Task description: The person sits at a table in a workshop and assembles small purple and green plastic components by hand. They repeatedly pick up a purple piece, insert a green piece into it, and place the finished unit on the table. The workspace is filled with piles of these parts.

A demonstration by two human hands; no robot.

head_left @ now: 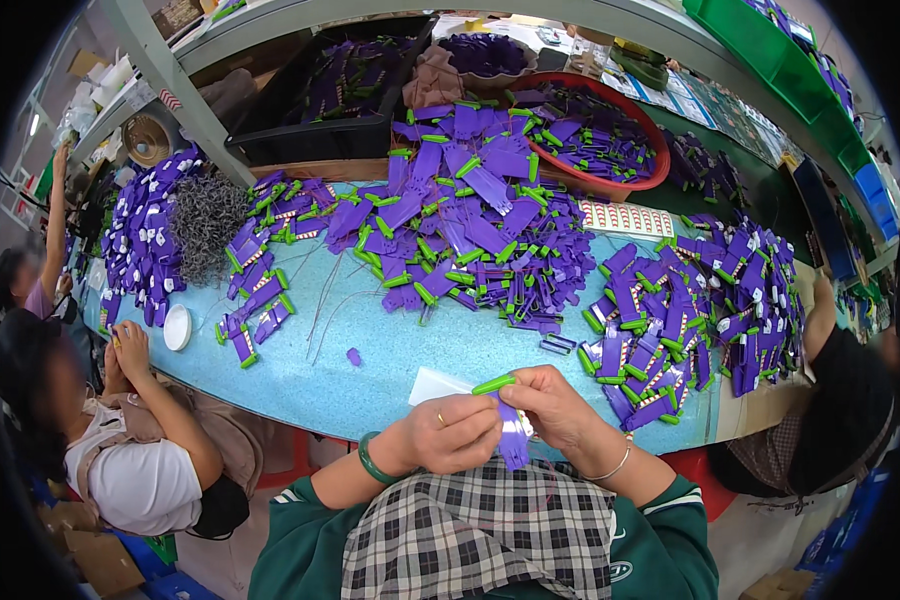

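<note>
While both hands meet at six o'clock, one purple piece hangs between them, above the plaid apron, its green bar uppermost and slanting toward two o'clock.

Surface: pale blue. Main heap of like purple-and-green parts, twelve o'clock; second heap, three to four o'clock; small scatter, nine o'clock. Red tub, filled with more, one o'clock. White dish, nine o'clock. White sheet, flat, just beyond the left hand.

Reason for placing, as judged: heaps ring the near edge within reach, leaving working room before the body; the piece is held close and low, likely for fine handling and a clear view.

Left hand: forearm from seven o'clock, knuckles up, fingers curled together and clamped on the piece's left side. Right hand: forearm from five o'clock, wrist bent inward, thumb and forefinger pinching near the bar. Exact fingertip contact: partly hidden, cannot tell.
</note>
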